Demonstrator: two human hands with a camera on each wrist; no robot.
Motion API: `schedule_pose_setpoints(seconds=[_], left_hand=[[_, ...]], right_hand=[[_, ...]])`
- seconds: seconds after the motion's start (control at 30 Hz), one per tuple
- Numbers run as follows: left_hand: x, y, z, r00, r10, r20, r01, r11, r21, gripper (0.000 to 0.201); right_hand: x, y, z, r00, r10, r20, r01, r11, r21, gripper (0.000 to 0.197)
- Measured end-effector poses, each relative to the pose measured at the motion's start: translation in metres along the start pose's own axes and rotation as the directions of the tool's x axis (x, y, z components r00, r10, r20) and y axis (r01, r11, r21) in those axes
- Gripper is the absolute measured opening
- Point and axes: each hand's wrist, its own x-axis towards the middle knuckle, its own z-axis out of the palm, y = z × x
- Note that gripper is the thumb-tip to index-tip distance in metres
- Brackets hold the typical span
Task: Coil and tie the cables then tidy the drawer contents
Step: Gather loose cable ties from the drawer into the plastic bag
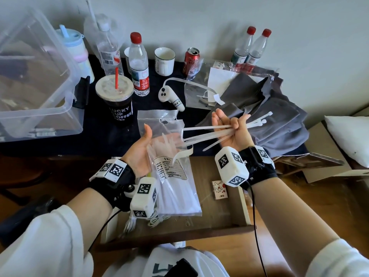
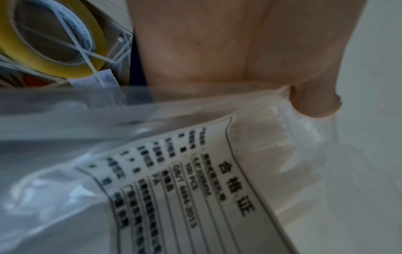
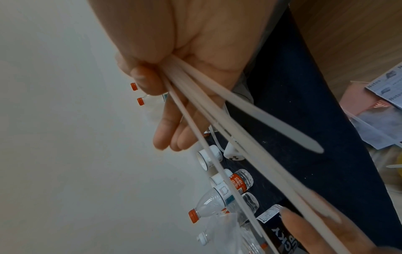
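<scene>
Above the drawer, left hand cradles the bag; right hand pinches zip ties.

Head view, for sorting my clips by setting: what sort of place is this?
Probably a lived-in room at home or in a dorm: a desk with an open drawer, water bottles and a coffee cup, folded grey clothes.

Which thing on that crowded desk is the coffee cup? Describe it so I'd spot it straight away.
Start at the big clear plastic storage box on the left of the dark-topped desk. Just right of it, in front of the water bottles, stands the coffee cup. Unlike the clear bottles and the white mugs, it is black with white lettering, a clear lid and a red straw.
</scene>
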Motion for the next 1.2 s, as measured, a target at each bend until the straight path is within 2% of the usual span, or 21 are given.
schedule_pose_setpoints(seconds=[0.2,0.3,0.43,0.57,0.63,0.7,0.77,0.83,0.87,0.93,0.97,1.0,1.03,1.07,1.1,1.13,1.2], left_hand=[[0.001,-0.001,0.001,0.996,-0.049,0.076,0.051,0.999,-0.02,0.096],[0.003,-0.001,0.001,0.995,-0.056,0.08,0.059,0.998,-0.038,0.093],[0.002,0.002,0.001,1.0,-0.015,-0.004,0.014,0.996,-0.091,0.085],[-0.005,0.009,-0.01,0.996,-0.001,-0.09,-0.022,0.968,-0.249,0.083],[-0.009,0.012,-0.012,0.99,-0.013,-0.139,-0.022,0.968,-0.249,0.086],[-0.01,0.017,-0.015,0.986,-0.029,-0.161,-0.005,0.978,-0.206,0.09],[-0.01,0.02,-0.018,0.984,-0.066,-0.163,0.038,0.985,-0.17,0.09],[-0.007,0.022,-0.022,0.981,-0.091,-0.172,0.061,0.983,-0.171,0.088],[-0.006,0.023,-0.023,0.98,-0.095,-0.175,0.064,0.983,-0.171,0.086],[-0.003,0.023,-0.025,0.98,-0.1,-0.171,0.078,0.988,-0.136,0.084],[-0.002,0.023,-0.023,0.982,-0.098,-0.162,0.082,0.991,-0.105,0.083],[-0.001,0.023,-0.021,0.984,-0.092,-0.151,0.08,0.993,-0.081,0.082],[0.0,0.023,-0.017,0.986,-0.087,-0.141,0.079,0.995,-0.064,0.081],[0.001,0.023,-0.013,0.987,-0.089,-0.134,0.082,0.995,-0.059,0.082],[0.002,0.023,-0.011,0.987,-0.094,-0.132,0.087,0.994,-0.059,0.084],[0.004,0.023,-0.009,0.987,-0.096,-0.129,0.089,0.994,-0.059,0.086],[0.005,0.025,-0.007,0.99,-0.093,-0.104,0.089,0.995,-0.04,0.09]], right_hand=[[-0.002,0.004,0.001,1.0,0.016,0.003,-0.016,1.0,-0.013,0.08],[-0.001,0.005,0.002,1.0,0.027,0.008,-0.027,0.999,-0.024,0.08],[0.002,-0.004,0.0,1.0,-0.005,0.011,0.005,1.0,0.006,0.08],[0.006,-0.022,-0.012,0.995,-0.071,-0.065,0.076,0.994,0.082,0.078],[0.009,-0.031,-0.016,0.985,-0.118,-0.126,0.12,0.993,0.004,0.078],[0.012,-0.037,-0.017,0.967,-0.182,-0.18,0.15,0.972,-0.179,0.075],[0.012,-0.043,-0.013,0.95,-0.251,-0.188,0.165,0.91,-0.382,0.065],[0.01,-0.043,-0.004,0.939,-0.318,-0.127,0.19,0.792,-0.58,0.053],[0.008,-0.04,0.002,0.935,-0.345,-0.077,0.202,0.7,-0.685,0.049],[0.003,-0.029,0.014,0.939,-0.336,0.08,0.227,0.425,-0.876,0.041],[0.0,-0.023,0.019,0.945,-0.268,0.186,0.256,0.253,-0.933,0.035],[-0.001,-0.016,0.023,0.948,-0.142,0.284,0.296,0.071,-0.953,0.026],[-0.002,-0.008,0.025,0.949,0.029,0.313,0.315,-0.098,-0.944,0.016],[-0.004,0.001,0.026,0.941,0.186,0.281,0.322,-0.246,-0.914,0.013],[-0.004,0.009,0.024,0.929,0.292,0.228,0.326,-0.353,-0.877,0.018],[-0.002,0.016,0.02,0.916,0.354,0.19,0.335,-0.41,-0.848,0.022],[-0.001,0.028,0.015,0.908,0.382,0.173,0.334,-0.41,-0.849,0.012]])
